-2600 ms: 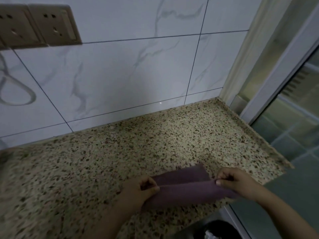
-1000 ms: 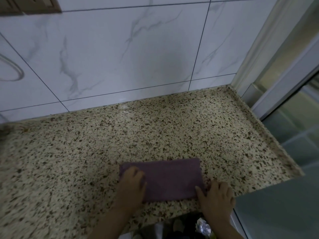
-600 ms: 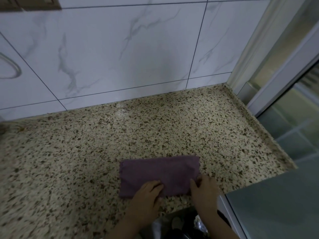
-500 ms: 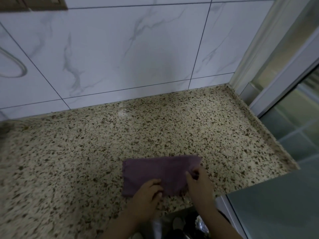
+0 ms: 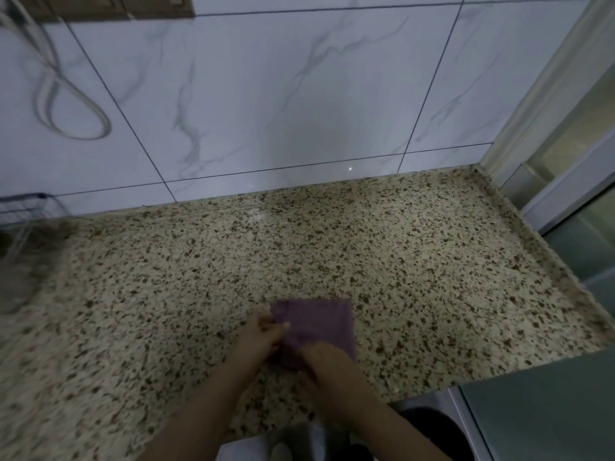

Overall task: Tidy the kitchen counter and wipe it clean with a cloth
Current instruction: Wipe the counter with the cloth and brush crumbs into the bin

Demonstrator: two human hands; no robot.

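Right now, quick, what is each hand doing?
Left hand: pinching the left edge of the purple cloth.
Right hand: resting on the cloth; grip cannot be told.

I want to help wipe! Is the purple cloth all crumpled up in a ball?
No, the purple cloth lies folded flat on the counter, with both hands on it.

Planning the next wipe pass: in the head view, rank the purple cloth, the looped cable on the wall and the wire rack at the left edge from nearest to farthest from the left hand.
1. Purple cloth: touching the left hand, pinched at its left edge.
2. Wire rack: far left, at the back of the counter.
3. Looped cable: higher up on the tiled wall, upper left.
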